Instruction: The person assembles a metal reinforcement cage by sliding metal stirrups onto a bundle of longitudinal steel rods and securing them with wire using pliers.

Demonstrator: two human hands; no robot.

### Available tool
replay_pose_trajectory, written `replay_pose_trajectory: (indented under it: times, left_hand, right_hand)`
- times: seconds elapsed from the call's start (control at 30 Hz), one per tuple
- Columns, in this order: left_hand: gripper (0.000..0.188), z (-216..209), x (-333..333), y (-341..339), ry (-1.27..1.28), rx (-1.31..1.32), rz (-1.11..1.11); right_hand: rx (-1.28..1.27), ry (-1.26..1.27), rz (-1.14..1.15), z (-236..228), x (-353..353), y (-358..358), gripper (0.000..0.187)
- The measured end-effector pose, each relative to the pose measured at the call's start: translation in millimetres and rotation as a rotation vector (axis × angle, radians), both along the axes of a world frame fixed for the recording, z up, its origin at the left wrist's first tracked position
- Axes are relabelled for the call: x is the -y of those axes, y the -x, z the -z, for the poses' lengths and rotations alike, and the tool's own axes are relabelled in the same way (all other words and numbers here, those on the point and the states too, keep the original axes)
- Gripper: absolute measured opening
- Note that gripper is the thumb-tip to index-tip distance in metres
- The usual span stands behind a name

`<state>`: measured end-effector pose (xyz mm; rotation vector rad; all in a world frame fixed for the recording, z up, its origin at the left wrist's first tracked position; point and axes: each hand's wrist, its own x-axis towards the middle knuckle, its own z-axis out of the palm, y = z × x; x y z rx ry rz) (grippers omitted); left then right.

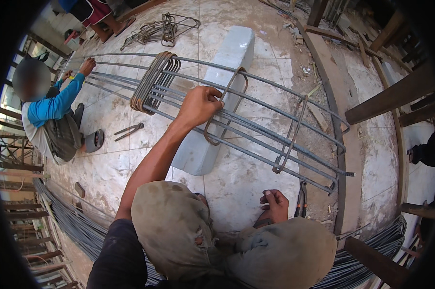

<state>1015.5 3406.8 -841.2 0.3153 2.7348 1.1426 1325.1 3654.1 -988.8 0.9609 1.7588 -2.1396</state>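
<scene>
My left hand (198, 106) reaches over a long cage of ribbed steel bars (256, 125). Its fingers pinch a rectangular rebar stirrup (241, 77) looped around the bars. Under that part of the cage lies a pale grey block (193, 151). Another stirrup (294, 132) stands tilted near the bars' hooked right end. Bunched farther left on the bars is a stack of stirrups (152, 86). My right hand (275, 206) is low beside my knee with curled fingers; whatever they may hold is hidden. Just right of it lie pincers with dark orange handles (301, 200).
A co-worker in blue sleeves (54, 108) squats at the bars' far left end, hands at them. Another pair of pincers (129, 131) and loose stirrups (164, 30) lie on the floor. Bundled rods (73, 209) run along the lower left. Wooden posts (390, 98) lean at right.
</scene>
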Motion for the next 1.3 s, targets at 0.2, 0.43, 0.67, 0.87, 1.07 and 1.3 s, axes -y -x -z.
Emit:
replay_pose_trajectory:
  times: [0.2,0.43,0.67,0.87,1.07,1.3]
  left_hand:
    - [0.037,-3,-8,-7,0.013,-0.004,0.007]
    - [0.038,8,-14,-15,-0.062,-0.006,0.0]
    - [0.039,9,-23,-16,-0.09,0.006,0.009]
    - [0.039,7,-28,-19,-0.108,0.046,-0.012]
    - [0.036,9,-25,-17,-0.18,0.078,-0.032]
    - [0.035,14,-21,-13,-0.261,0.204,-0.059]
  right_hand:
    - [-0.004,0.006,-0.011,2,-3,1,0.023]
    - [-0.022,0.006,-0.01,5,-2,2,0.024]
    - [-0.023,-0.004,-0.027,8,0,2,0.023]
    - [-0.012,0.009,-0.027,10,0,4,0.023]
    - [0.035,-0.009,-0.047,13,-4,5,0.022]
    - [0.085,-0.044,-0.042,25,-11,-7,0.023]
